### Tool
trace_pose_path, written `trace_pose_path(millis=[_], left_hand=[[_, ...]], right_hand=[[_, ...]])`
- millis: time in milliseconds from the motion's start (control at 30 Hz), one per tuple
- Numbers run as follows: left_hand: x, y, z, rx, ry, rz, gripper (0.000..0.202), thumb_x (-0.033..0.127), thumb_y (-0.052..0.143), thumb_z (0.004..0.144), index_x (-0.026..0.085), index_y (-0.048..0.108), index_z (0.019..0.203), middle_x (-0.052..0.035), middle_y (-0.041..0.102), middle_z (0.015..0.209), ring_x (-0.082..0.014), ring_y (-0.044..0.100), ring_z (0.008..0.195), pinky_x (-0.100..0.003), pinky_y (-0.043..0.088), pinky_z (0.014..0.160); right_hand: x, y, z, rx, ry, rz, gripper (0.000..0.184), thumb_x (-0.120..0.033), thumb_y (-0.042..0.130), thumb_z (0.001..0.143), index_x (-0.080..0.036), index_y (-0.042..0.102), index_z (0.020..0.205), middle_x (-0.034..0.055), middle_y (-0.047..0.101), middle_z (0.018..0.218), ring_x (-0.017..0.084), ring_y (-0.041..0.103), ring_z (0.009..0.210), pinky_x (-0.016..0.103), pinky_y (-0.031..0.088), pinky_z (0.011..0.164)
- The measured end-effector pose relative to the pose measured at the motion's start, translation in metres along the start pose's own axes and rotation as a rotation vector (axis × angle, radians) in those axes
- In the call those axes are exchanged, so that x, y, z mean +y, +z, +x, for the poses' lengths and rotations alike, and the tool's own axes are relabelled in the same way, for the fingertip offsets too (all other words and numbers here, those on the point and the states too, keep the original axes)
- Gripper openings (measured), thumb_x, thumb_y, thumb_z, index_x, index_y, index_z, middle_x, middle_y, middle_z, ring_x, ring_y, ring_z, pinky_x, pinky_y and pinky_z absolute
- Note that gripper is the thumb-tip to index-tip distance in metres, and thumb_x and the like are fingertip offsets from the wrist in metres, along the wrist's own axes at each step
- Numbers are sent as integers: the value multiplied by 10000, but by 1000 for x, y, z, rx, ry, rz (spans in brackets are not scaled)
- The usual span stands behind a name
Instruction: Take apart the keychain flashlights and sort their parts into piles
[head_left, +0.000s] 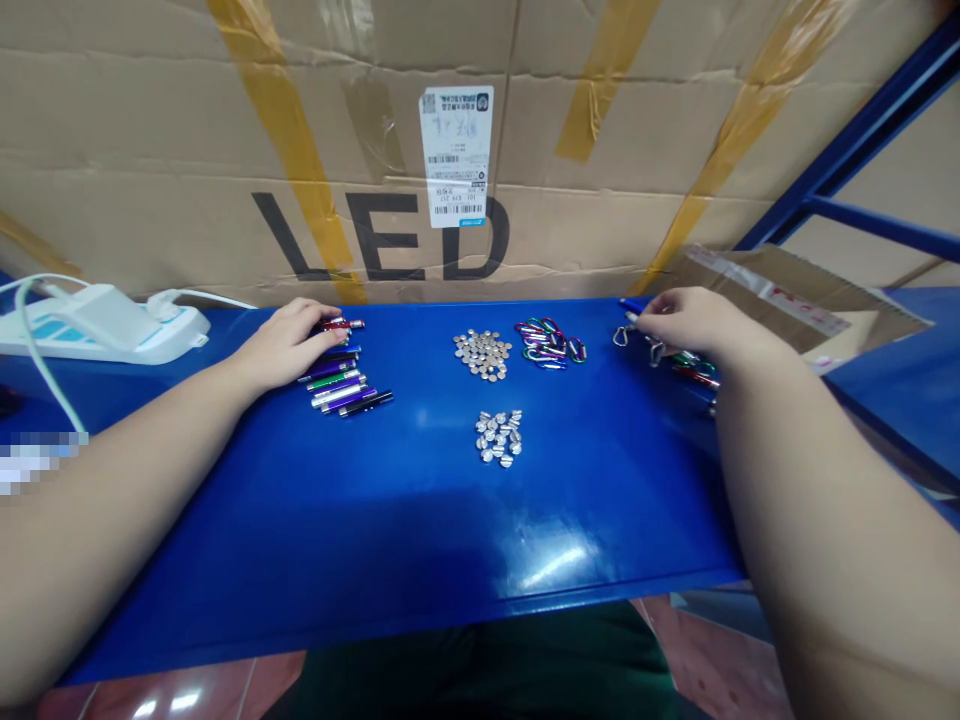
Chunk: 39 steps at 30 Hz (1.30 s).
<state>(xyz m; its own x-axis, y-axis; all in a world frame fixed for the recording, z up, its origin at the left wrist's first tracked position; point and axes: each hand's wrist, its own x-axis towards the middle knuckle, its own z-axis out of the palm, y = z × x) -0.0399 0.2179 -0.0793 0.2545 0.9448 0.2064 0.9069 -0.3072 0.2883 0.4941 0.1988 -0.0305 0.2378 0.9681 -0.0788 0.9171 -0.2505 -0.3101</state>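
**A:** What are we seeing at the left hand point(289, 345)?

**B:** We are seeing its fingers lying close together and half curled on the slim metal tubes point(346, 385); these tubes are lying in a loose row, and we cannot tell if the fingers are gripping one or only touching.

**A:** And the right hand point(686, 325)?

**B:** Its fingers point(643, 318) are curling nearly closed beside a silver snap clip point(620, 337); we cannot tell if they are having hold of it.

**A:** How are these things handling, in our opinion?

**B:** We are judging the tubes as light, stiff and a little slippery, so we are preferring to take each by its middle; the carabiner clips point(550, 342) are probably tangling easily, and the small button cells point(482, 354) are probably sliding, so we are thinking of pinching them by the edges.

**A:** And the surface and the room?

**B:** We are looking at a glossy blue steel shelf point(420, 520); a white power strip point(105, 325) is lying at its left end, and a taped cardboard carton point(150, 150) is standing behind it.
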Motion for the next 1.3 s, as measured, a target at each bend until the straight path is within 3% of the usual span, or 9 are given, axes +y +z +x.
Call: trace_pose_path(millis=[133, 267, 400, 533, 633, 767, 900, 1033, 1300], left_hand=[[5, 0, -1, -4, -22, 10, 622, 633, 404, 966, 238, 636, 1387, -126, 674, 1413, -363, 585, 1353, -527, 433, 1166], [9, -4, -3, 19, -55, 81, 627, 648, 367, 977, 253, 630, 1387, -88, 693, 1392, -368, 590, 1352, -534, 437, 1141], [25, -17, -6, 92, 45, 153, 645, 613, 398, 985, 156, 615, 1385, -129, 638, 1431, -405, 519, 1393, -604, 365, 1175], [83, -34, -17, 230, 229, 91, 499, 529, 496, 975, 157, 662, 1263, -135, 670, 1324, -372, 557, 1319, -577, 387, 1165], [146, -31, -33, 175, 431, 15, 415, 446, 574, 945, 177, 652, 1251, -131, 698, 1248, -347, 602, 1250, -533, 454, 1107], [201, 0, -47, 5, 434, -254, 486, 496, 659, 936, 239, 586, 1342, -155, 655, 1392, -365, 599, 1306, -549, 490, 1074], [202, 26, -49, -63, 376, -507, 224, 375, 551, 1028, 272, 586, 1224, -107, 760, 1188, -283, 734, 1064, -455, 558, 860], [185, 30, -48, -12, 356, -487, 169, 377, 476, 1067, 266, 604, 1068, -57, 766, 954, -237, 732, 827, -388, 509, 691], [182, 33, -48, 114, 430, -423, 215, 258, 448, 1077, 161, 639, 1091, -96, 704, 1045, -222, 679, 1008, -372, 555, 896]], right_hand=[[-13, -4, -10, 51, 16, 190, 171, -326, 659, 920, -167, 673, 981, 146, 761, 982, 223, 712, 689, 370, 549, 723], [-23, -2, -18, 115, -14, 402, 121, -322, 662, 903, -202, 647, 907, 70, 686, 813, 176, 620, 617, 332, 508, 642], [-29, 8, -18, 53, -111, 629, 260, -415, 791, 831, -218, 624, 858, 33, 611, 767, 130, 499, 555, 306, 453, 556], [-47, 23, -27, -188, -244, 827, 391, -524, 867, 772, -219, 632, 834, 4, 582, 718, 91, 421, 506, 250, 319, 437], [-71, 35, -45, -395, -388, 912, 474, -578, 906, 720, -209, 615, 780, -38, 518, 595, 69, 388, 463, 217, 256, 394], [-101, 50, -73, -533, -562, 1025, 481, -557, 925, 708, -199, 616, 795, -31, 616, 628, 89, 536, 479, 225, 435, 442], [-114, 57, -88, -656, -636, 1115, 428, -474, 921, 750, -198, 615, 867, -28, 676, 677, 104, 617, 532, 239, 533, 524], [-114, 57, -86, -625, -663, 1143, 391, -447, 900, 790, -192, 614, 867, -29, 680, 704, 92, 612, 528, 229, 543, 517], [-110, 55, -82, -514, -642, 1097, 424, -543, 837, 838, -180, 620, 800, -2, 686, 696, 115, 658, 568, 251, 594, 563]])
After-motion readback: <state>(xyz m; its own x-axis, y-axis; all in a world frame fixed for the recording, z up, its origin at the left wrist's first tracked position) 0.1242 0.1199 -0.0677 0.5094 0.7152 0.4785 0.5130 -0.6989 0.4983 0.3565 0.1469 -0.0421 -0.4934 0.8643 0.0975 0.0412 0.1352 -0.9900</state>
